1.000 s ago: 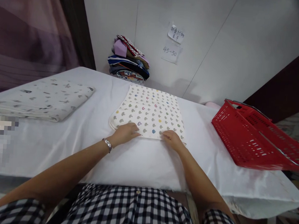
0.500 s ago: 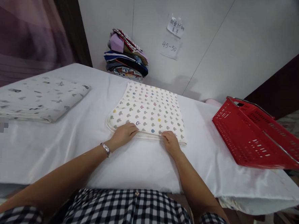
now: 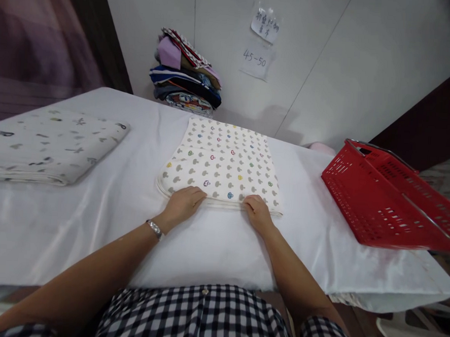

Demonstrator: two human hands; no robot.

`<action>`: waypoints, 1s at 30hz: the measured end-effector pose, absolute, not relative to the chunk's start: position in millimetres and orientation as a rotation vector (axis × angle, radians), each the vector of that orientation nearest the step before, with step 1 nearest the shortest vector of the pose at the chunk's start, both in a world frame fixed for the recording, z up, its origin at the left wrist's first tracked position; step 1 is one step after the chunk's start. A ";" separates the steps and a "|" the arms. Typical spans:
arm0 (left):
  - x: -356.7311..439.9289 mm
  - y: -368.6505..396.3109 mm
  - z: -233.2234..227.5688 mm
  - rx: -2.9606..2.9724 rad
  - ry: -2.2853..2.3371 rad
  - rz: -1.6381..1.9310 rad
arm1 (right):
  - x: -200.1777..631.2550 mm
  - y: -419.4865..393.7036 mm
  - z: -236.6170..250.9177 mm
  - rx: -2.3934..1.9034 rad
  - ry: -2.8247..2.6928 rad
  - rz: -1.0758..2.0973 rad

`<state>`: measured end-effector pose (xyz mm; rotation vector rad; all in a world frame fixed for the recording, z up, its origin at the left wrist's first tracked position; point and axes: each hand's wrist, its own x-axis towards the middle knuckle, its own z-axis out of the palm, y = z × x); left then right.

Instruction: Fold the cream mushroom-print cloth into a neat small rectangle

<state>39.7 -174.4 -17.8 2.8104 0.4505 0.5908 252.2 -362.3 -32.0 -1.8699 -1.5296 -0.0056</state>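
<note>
Head view: folded cloth (image 3: 221, 160) with a mushroom print lies flat at the centre of the white-covered table (image 3: 104, 212). Left hand (image 3: 182, 205) and right hand (image 3: 256, 211) pinch its near edge, spaced apart to hold the layers aligned. Red basket (image 3: 383, 198) to the right.
</note>
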 end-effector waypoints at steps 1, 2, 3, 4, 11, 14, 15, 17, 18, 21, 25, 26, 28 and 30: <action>41.1 -174.1 -17.0 2.806 0.459 0.606 | 252.4 -360.6 -32.0 -1.876 -1.526 -0.029; 42.4 -173.7 -16.5 2.805 0.462 0.622 | 252.8 -359.2 -32.3 -1.883 -1.529 -0.051; 43.5 -173.2 -16.6 2.805 0.463 0.639 | 253.3 -358.0 -33.0 -1.891 -1.538 -0.068; 44.4 -172.6 -17.2 2.807 0.463 0.657 | 253.9 -357.2 -33.9 -1.896 -1.551 -0.080; 48.9 -174.1 -25.6 2.917 0.245 0.722 | 253.7 -356.5 -36.6 -1.863 -1.584 -0.137; 55.6 -181.8 -24.2 2.935 0.100 0.717 | 253.0 -355.4 -35.6 -1.849 -1.570 -0.146; 58.9 -184.9 -22.9 2.933 0.071 0.708 | 253.0 -355.0 -35.6 -1.842 -1.569 -0.154; 66.8 -190.6 -20.1 2.934 0.062 0.676 | 253.4 -354.5 -36.1 -1.828 -1.567 -0.176; 70.9 -192.8 -18.9 2.937 0.079 0.650 | 253.7 -354.4 -36.5 -1.822 -1.564 -0.188; 81.8 -196.5 -17.4 2.948 0.141 0.568 | 254.3 -354.3 -37.6 -1.816 -1.560 -0.205; 87.7 -197.5 -17.9 2.935 0.118 0.576 | 252.8 -354.6 -36.1 -1.816 -1.573 -0.204; 87.6 -197.6 -17.8 2.924 0.099 0.594 | 251.9 -354.8 -35.4 -1.817 -1.579 -0.200; 86.2 -197.6 -17.5 2.892 0.086 0.646 | 250.0 -355.3 -34.4 -1.814 -1.598 -0.193; 84.2 -197.4 -17.6 2.854 0.115 0.693 | 248.5 -355.8 -34.4 -1.793 -1.623 -0.195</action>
